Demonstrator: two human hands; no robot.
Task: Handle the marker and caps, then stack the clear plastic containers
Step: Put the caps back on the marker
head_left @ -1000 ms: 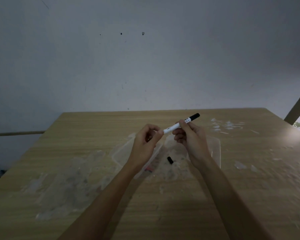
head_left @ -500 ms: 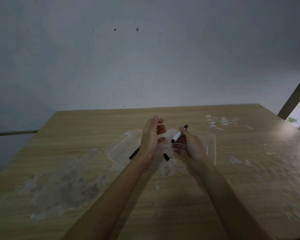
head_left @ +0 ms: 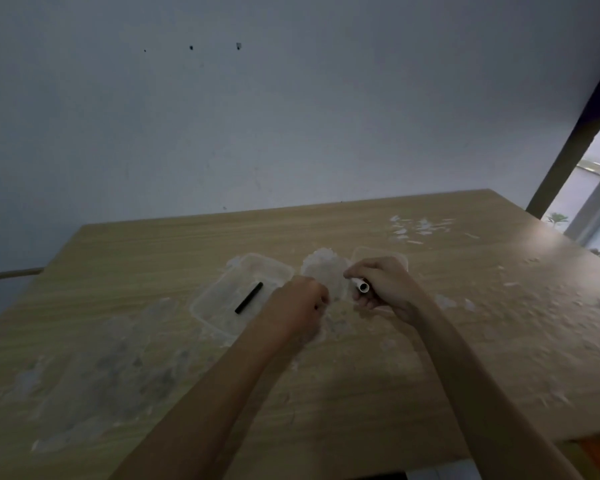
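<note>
My right hand [head_left: 387, 287] grips a white marker barrel [head_left: 362, 285], whose open round end points toward me. My left hand [head_left: 300, 304] rests low on the table just left of it, fingers curled down over a small dark cap [head_left: 315, 308] that is mostly hidden. A clear plastic container [head_left: 219, 308] lies left of my left hand with a thin black stick [head_left: 249, 297] inside it. A second clear container [head_left: 378, 253] shows only its far rim behind my right hand.
The wooden table [head_left: 395, 368] is smeared with pale residue, with white flecks [head_left: 418, 227] at the far right. A grey wall stands behind the far edge. A dark post [head_left: 568, 147] and a window are at the right.
The black stick left my left hand and now lies in the left container. My left hand opened, then dropped and curled over the cap. My right hand lowered and turned the marker end-on.
</note>
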